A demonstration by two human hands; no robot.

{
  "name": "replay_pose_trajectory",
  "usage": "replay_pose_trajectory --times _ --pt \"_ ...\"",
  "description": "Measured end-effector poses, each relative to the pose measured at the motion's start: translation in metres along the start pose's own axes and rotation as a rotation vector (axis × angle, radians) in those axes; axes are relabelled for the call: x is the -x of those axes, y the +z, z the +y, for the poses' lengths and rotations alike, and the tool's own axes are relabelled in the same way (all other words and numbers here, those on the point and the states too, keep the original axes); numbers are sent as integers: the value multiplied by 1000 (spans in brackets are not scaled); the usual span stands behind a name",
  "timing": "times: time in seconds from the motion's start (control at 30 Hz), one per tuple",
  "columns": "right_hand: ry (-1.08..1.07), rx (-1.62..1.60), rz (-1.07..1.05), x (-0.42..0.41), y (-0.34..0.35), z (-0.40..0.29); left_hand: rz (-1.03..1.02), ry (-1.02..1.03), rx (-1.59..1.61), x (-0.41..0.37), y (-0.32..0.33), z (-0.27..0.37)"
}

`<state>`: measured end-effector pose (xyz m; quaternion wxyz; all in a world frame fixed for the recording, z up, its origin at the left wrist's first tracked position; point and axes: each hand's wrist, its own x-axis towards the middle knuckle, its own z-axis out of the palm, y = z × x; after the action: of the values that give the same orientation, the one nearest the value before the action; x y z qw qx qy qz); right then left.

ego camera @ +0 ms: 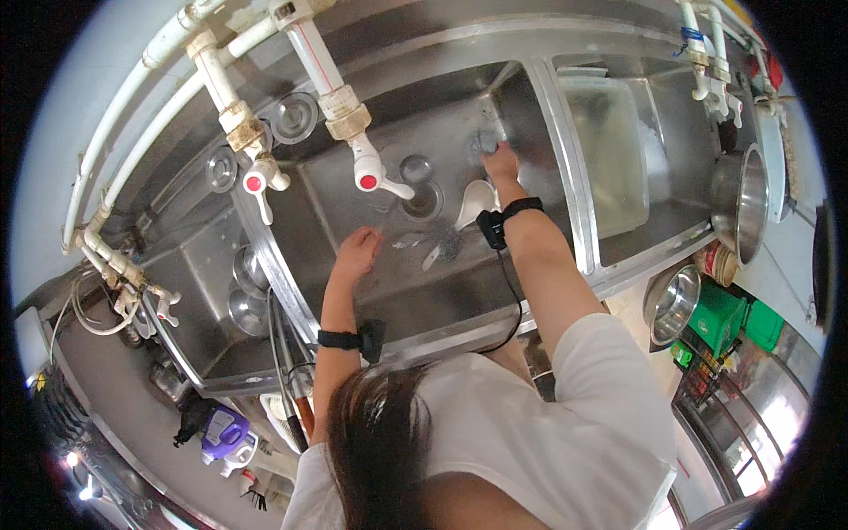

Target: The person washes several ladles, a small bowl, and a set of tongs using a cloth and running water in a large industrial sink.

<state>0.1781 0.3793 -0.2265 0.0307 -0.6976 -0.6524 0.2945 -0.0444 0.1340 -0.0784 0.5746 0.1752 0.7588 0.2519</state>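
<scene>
My right hand reaches into the middle basin of a stainless steel sink, its fingers on a greyish, round, see-through thing that I cannot name surely. My left hand hangs over the left part of the same basin, fingers loosely curled; nothing shows in it. Between the hands lie a white ladle or spoon, a smaller pale utensil and a dark, mesh-like scrubber. A small round metal thing lies by the drain. A red-marked tap juts over the basin.
In the right basin stands a translucent plastic tub. Metal bowls lie in the left basin, with long-handled tools leaning at the divider. Another tap hangs at left. Large steel bowls stand at right. A cable runs from my right wrist.
</scene>
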Motion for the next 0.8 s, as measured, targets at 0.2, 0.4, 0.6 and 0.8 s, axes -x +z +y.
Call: replay_pose_trajectory --times 0.2,0.4,0.6,0.8 --pt "-397 -175 -26 76 -56 -78 -6 96 38 12 -4 -11" --pt "-973 14 -238 88 22 -126 208 222 -129 15 -3 9" --pt "-961 209 8 59 37 -149 230 190 -53 7 1 -7" --pt "-951 309 -112 70 49 -134 231 112 -22 21 4 -6"
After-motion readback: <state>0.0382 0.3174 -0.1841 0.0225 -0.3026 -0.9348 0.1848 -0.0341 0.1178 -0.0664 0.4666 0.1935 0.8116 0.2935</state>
